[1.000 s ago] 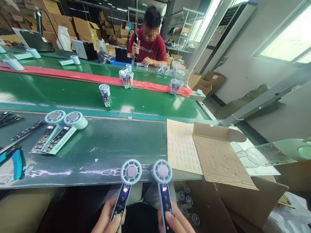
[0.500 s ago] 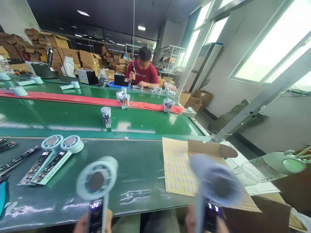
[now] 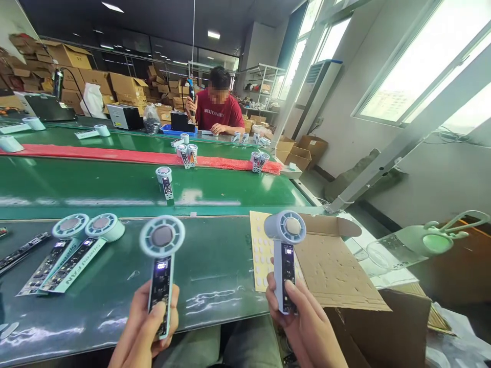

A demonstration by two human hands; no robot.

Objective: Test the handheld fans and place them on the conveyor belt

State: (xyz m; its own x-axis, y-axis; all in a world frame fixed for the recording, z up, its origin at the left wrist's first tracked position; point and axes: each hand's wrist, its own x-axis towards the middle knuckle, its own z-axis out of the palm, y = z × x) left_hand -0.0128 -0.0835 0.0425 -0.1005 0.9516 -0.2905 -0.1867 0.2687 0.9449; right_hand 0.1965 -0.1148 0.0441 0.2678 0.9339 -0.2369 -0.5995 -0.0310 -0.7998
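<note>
- Left hand (image 3: pixel 143 327): fingers closed around the handle of the left handheld fan (image 3: pixel 161 266), thumb pressed on the handle front below a lit display; fan upright, round head uppermost, raised above the near edge of the desk (image 3: pixel 215 266).
- Right hand (image 3: pixel 307 327): fingers closed around the handle of the right handheld fan (image 3: pixel 286 255), thumb on the handle front; fan upright, display lit, raised above the near edge of the desk, in front of the sticker sheet (image 3: pixel 261 250).
- On the desk, left of the left handheld fan: two more fans (image 3: pixel 82 240) lying flat side by side, heads touching.
- On the desk, right of the right handheld fan: open cardboard box (image 3: pixel 337 266), flap overlapping the sticker sheet.
- Beyond the desk: green conveyor belt (image 3: pixel 115 184) carrying a single fan (image 3: pixel 164 180) and further groups along a red strip.
- Beyond the conveyor belt: seated person in a red shirt (image 3: pixel 218 110), one hand on a hanging tool.
</note>
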